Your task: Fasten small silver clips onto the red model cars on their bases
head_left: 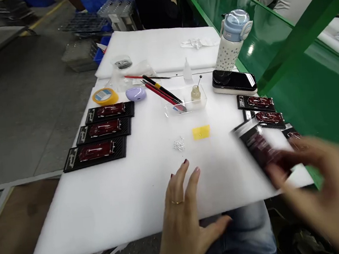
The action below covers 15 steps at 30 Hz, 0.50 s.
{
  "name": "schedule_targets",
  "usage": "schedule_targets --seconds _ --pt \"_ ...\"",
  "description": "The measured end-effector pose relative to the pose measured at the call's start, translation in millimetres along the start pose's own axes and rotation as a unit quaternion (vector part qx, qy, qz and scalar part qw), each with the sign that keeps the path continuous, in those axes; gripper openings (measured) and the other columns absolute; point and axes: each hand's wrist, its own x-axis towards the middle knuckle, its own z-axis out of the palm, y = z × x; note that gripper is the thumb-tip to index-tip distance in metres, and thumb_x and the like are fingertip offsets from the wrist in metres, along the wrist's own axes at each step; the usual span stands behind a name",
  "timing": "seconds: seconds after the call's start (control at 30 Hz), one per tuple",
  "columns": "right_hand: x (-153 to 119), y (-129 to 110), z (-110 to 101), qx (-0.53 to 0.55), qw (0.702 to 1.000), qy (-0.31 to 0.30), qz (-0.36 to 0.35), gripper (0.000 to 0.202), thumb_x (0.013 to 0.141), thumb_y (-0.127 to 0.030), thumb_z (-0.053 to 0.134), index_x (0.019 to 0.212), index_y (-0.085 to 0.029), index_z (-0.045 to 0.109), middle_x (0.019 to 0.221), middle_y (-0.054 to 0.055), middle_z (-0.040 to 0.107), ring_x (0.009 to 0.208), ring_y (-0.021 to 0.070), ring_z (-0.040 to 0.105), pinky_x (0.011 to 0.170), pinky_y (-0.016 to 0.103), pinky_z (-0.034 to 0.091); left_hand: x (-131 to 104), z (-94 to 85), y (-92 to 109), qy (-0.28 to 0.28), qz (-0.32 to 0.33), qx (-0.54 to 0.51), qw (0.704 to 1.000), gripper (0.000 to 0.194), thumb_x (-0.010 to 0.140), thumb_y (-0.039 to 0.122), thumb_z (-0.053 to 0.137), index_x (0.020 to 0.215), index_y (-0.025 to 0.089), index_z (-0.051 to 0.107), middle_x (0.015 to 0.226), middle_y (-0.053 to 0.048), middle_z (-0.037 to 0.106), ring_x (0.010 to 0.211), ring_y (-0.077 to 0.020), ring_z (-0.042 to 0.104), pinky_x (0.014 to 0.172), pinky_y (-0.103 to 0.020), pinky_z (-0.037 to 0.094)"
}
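My right hand (318, 172), smeared by motion, grips a model car (261, 148) on a black base at the table's right side. My left hand (182, 213) hovers over the front edge, fingers apart and holding nothing. Just beyond its fingertips lie a small heap of tiny silvery pieces (178, 144) and a yellow paper slip (201, 132). More dark red cars on black bases rest at the right, including one car (269, 117) close behind the held one. Three similar cars stand in a column on the left, the nearest car (96, 150) among them.
A clear tray (201, 103) holds a small bottle (195, 93) and tweezers (166, 97). Behind are yellow tape (105, 96), a lilac oval case (136, 93), a dropper bottle (187, 71), a phone (234, 81) and a tall drink bottle (231, 43). A green partition (311, 101) borders the right.
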Motion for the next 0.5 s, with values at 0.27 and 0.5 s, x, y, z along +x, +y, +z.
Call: schedule_targets --seconds 0.27,0.5 --pt "36.2 -86.1 64.8 0.177 0.956 -0.147 -0.179 0.025 0.095 -0.044 0.064 0.094 -0.021 0.071 0.066 -0.002 0.069 0.052 0.0106 0.063 0.05 0.022 0.046 -9.5 4.9 -4.0 -0.077 -0.036 -0.005 0.996 0.126 0.068 0.054 0.087 0.162 0.014 0.013 0.154 -0.025 0.048 0.139 -0.0399 0.056 0.101 -0.056 0.064" --pt "188.6 -114.9 131.3 0.063 0.996 -0.06 -0.034 0.024 0.091 -0.031 0.066 0.085 -0.009 0.073 0.072 0.004 0.064 0.075 0.0168 0.063 0.081 0.035 0.047 1.4 1.4 -22.2 -0.12 0.002 -0.021 0.993 0.144 0.057 0.077 0.082 0.163 0.015 0.006 0.159 -0.025 0.041 0.145 -0.0381 0.05 0.109 -0.056 0.059"
